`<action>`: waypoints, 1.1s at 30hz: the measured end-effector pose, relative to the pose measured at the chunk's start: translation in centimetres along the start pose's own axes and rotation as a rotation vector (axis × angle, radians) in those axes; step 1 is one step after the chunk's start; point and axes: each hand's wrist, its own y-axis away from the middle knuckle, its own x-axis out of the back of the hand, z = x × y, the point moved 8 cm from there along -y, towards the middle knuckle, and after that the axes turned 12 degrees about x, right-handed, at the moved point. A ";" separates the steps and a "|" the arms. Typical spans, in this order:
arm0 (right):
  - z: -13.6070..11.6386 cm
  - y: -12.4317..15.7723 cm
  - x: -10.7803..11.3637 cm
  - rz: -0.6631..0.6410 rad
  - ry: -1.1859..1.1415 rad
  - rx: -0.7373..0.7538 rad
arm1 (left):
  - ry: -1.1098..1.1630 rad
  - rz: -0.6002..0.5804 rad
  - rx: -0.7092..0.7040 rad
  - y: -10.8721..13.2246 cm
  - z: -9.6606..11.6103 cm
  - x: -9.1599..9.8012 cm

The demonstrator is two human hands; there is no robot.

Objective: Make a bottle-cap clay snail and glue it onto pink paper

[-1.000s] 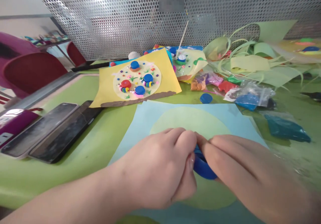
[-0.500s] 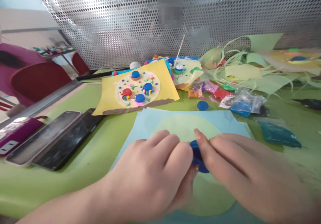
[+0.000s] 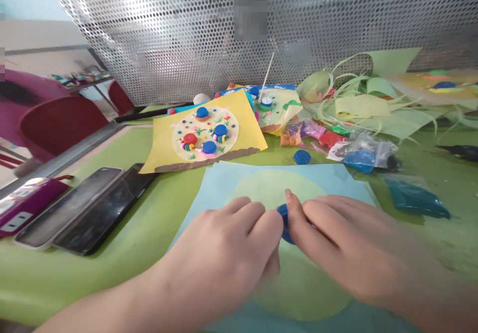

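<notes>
A: Where is the cap [image 3: 285,223] held?

B: Over the circle [image 3: 298,295], gripped by the left hand [image 3: 227,251] and right hand [image 3: 347,243], fingers closed — it could be squeezed loose if pressed unevenly.

A: And the bags?

B: Teal filling is held in the near bag [image 3: 418,197], blue in the middle bag [image 3: 360,160] — a red lump [image 3: 331,139] is seen beyond.

The left hand [image 3: 233,246] and forearm [image 3: 138,293] are bare, likewise the right hand [image 3: 347,243] and wrist [image 3: 418,268]; a rounded nail [image 3: 287,192] tips the right thumb [image 3: 298,218].
</notes>
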 end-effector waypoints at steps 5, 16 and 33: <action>0.1 0.2 0.0 -0.001 0.025 -0.002 | 0.174 -0.133 0.056 -0.2 -0.3 -0.4; -0.5 0.0 -0.2 -0.011 0.059 0.034 | 0.185 -0.024 0.056 -0.2 -0.9 -0.9; 0.6 1.1 1.5 0.126 -0.149 -0.094 | 0.348 0.044 0.189 -0.6 -3.2 1.5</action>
